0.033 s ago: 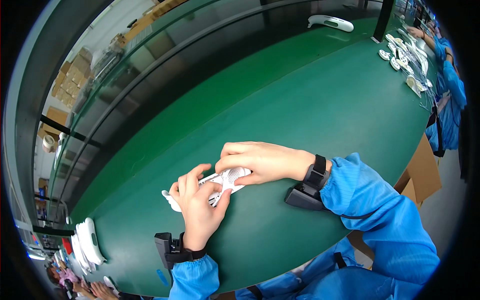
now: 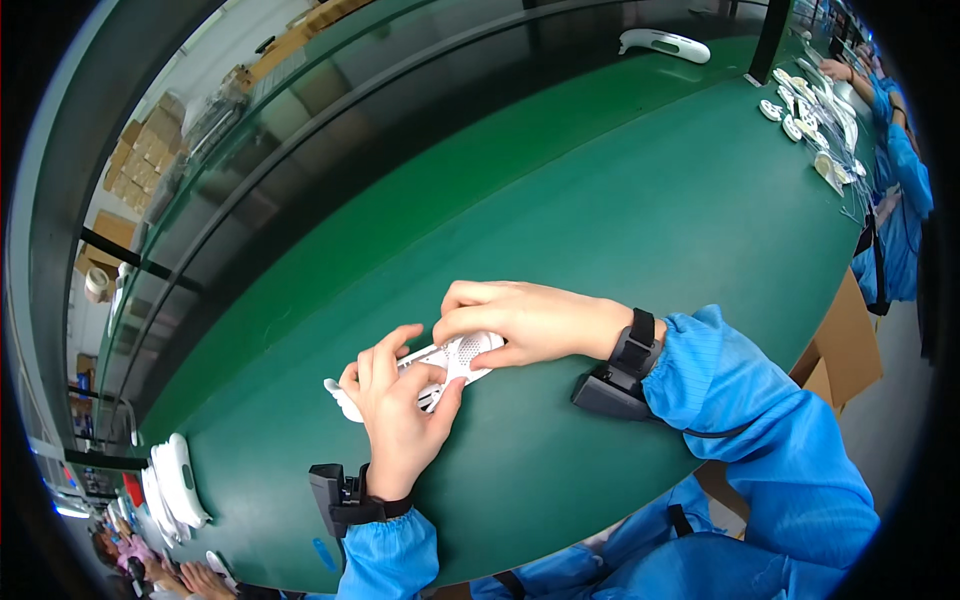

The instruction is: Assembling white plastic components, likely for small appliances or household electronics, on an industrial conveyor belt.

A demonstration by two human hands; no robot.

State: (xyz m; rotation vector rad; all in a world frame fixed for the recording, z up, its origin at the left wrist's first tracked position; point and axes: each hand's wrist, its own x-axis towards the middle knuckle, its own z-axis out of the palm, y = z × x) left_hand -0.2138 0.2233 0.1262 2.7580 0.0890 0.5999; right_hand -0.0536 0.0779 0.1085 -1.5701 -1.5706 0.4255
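Note:
A long white plastic housing [image 2: 470, 350] lies at a slant low over the green bench. It has a patch of small round holes near its right end and dark slots nearer the middle. My left hand [image 2: 402, 408] grips its middle between thumb and fingers, with the index finger bent over the top. The pointed left end sticks out past that hand. At the right end, my right hand [image 2: 530, 320] closes on the housing from above, thumb on the near side. Its fingertips partly cover the part, so anything small beneath them is hidden.
A stack of white curved shells [image 2: 177, 485] stands at the left edge. One more shell [image 2: 665, 46] rests at the far side. White parts with wires [image 2: 815, 115] are heaped at the far right, near a co-worker in blue [image 2: 895, 190]. A blue strip [image 2: 324, 554] lies near the front.

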